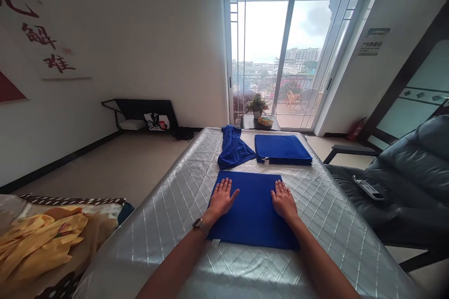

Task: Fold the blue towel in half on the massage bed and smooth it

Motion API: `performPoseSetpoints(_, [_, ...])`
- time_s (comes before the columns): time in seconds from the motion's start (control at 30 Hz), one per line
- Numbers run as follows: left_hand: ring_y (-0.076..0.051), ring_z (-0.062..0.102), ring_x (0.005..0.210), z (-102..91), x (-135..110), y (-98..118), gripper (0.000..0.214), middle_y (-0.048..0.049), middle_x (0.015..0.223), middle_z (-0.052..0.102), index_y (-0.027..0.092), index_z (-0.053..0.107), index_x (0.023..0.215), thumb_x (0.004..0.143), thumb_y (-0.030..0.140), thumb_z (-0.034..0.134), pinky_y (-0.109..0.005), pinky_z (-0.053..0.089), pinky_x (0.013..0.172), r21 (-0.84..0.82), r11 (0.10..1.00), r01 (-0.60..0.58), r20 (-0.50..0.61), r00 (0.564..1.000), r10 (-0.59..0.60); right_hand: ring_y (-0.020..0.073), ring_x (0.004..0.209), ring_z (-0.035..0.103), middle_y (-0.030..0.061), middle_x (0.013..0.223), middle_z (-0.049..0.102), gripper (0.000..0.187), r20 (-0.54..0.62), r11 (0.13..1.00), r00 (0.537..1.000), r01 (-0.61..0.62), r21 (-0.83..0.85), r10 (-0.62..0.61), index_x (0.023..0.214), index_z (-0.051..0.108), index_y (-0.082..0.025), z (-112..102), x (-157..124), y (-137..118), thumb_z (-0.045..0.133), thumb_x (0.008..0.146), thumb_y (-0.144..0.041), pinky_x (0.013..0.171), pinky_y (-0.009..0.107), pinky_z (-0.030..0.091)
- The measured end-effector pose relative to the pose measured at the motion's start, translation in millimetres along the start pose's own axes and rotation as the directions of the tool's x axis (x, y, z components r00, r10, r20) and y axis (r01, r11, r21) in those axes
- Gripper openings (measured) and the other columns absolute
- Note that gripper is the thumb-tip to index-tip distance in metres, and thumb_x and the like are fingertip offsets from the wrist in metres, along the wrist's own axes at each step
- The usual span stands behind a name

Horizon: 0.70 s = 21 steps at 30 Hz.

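A blue cloth [250,210] lies flat as a neat rectangle in front of me, with a small white tag at its near left edge. My left hand [223,197] rests palm down on its left side, fingers stretched out; a watch [197,223] is on that wrist. On the right edge lies my right hand [283,200], also flat with its fingers extended. Just beyond are a stack of folded blue cloths [283,147] with a white tag and, left of it, a crumpled blue cloth [233,148].
Everything blue lies on a silver quilted cover [168,215]. At the lower left is a heap of yellow cloth [42,238]. A dark armchair [414,182] holding a telephone-like device [368,188] stands right. A small table with a potted plant [257,105] stands before the sliding glass door [259,46].
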<state>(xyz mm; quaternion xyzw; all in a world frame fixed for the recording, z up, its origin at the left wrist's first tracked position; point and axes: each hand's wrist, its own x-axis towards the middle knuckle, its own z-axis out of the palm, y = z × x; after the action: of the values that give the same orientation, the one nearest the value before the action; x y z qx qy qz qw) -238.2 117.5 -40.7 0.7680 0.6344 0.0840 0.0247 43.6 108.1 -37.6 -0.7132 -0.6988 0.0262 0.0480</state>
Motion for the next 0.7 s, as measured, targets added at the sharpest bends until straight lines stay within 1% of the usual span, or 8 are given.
performPoseSetpoints(0.07, [-0.027,0.02,0.154,-0.8,-9,-21,0.08,-0.0118,0.165,0.027,0.015,0.028,0.159,0.101,0.066,0.011,-0.048,0.02,0.125,0.016,0.999,0.043,-0.015,0.999,-0.043,0.0201,0.154,0.014,0.0097,0.167,0.02,0.065,-0.004,1.0,1.0,0.001,-0.019,-0.001,0.159,0.024,-0.005,-1,0,-1,0.019,0.103,-0.038,0.124,0.037,0.01])
performPoseSetpoints(0.13, [-0.027,0.02,0.154,-1.4,-14,-30,0.082,-0.0135,0.165,0.025,0.013,0.027,0.159,0.1,0.067,0.01,-0.047,0.021,0.124,0.011,0.998,0.06,-0.018,0.998,-0.06,0.0205,0.154,0.016,0.0101,0.167,0.022,0.065,-0.013,0.999,1.0,-0.003,-0.044,0.003,0.158,0.025,-0.004,-4,0,-2,0.019,0.103,-0.037,0.124,0.038,0.01])
performPoseSetpoints(0.23, [-0.029,0.02,0.154,-2.4,-17,-29,0.088,-0.0172,0.165,0.022,0.005,0.028,0.158,0.1,0.068,0.009,-0.045,0.021,0.125,0.0,0.998,0.061,-0.025,0.998,-0.061,0.0218,0.154,0.017,0.0113,0.165,0.026,0.064,-0.034,0.997,0.999,0.011,-0.081,-0.014,0.157,0.028,-0.003,-11,-5,-4,0.02,0.102,-0.035,0.125,0.04,0.008])
performPoseSetpoints(0.33, [-0.03,0.022,0.153,-2.6,-16,-24,0.088,-0.0178,0.165,0.023,0.004,0.029,0.157,0.1,0.068,0.01,-0.046,0.021,0.125,-0.011,0.998,0.063,-0.034,0.997,-0.063,0.0225,0.154,0.017,0.0117,0.165,0.026,0.063,-0.028,0.993,0.998,0.058,-0.101,-0.061,0.157,0.029,-0.003,-12,-22,-4,0.019,0.102,-0.034,0.125,0.042,0.009])
performPoseSetpoints(0.53, [-0.032,0.026,0.152,-5.3,-18,-28,0.085,-0.0187,0.162,0.031,0.005,0.034,0.156,0.1,0.067,0.015,-0.05,0.022,0.124,-0.022,0.992,0.121,-0.073,0.99,-0.122,0.0219,0.154,0.015,0.0103,0.166,0.019,0.065,0.012,0.997,0.998,0.058,-0.054,-0.057,0.158,0.025,-0.005,1,-62,5,0.017,0.103,-0.039,0.124,0.04,0.014])
performPoseSetpoints(0.6, [-0.034,0.027,0.151,-9.6,-20,-21,0.085,-0.0207,0.16,0.034,0.004,0.036,0.155,0.101,0.067,0.017,-0.052,0.024,0.123,-0.026,0.992,0.125,-0.098,0.987,-0.127,0.0215,0.154,0.015,0.01,0.167,0.018,0.065,0.009,0.998,0.999,0.047,-0.035,-0.047,0.159,0.025,-0.006,4,-67,5,0.017,0.103,-0.038,0.125,0.04,0.013])
performPoseSetpoints(0.63, [-0.034,0.028,0.15,-11.9,-22,-13,0.084,-0.021,0.16,0.035,0.004,0.037,0.154,0.101,0.066,0.018,-0.051,0.025,0.123,-0.034,0.996,0.084,-0.102,0.991,-0.087,0.0215,0.154,0.014,0.01,0.167,0.018,0.064,0.006,0.999,0.999,0.044,-0.028,-0.043,0.158,0.025,-0.006,5,-67,5,0.018,0.103,-0.037,0.125,0.04,0.013])
performPoseSetpoints(0.7, [-0.031,0.029,0.15,-15.0,-24,15,0.08,-0.0194,0.16,0.036,0.006,0.039,0.153,0.102,0.064,0.018,-0.048,0.028,0.122,-0.06,0.995,-0.084,-0.089,0.993,0.079,0.0223,0.154,0.015,0.0107,0.166,0.019,0.064,-0.002,0.999,0.999,0.038,-0.016,-0.038,0.158,0.025,-0.005,4,-66,3,0.018,0.103,-0.037,0.125,0.041,0.013])
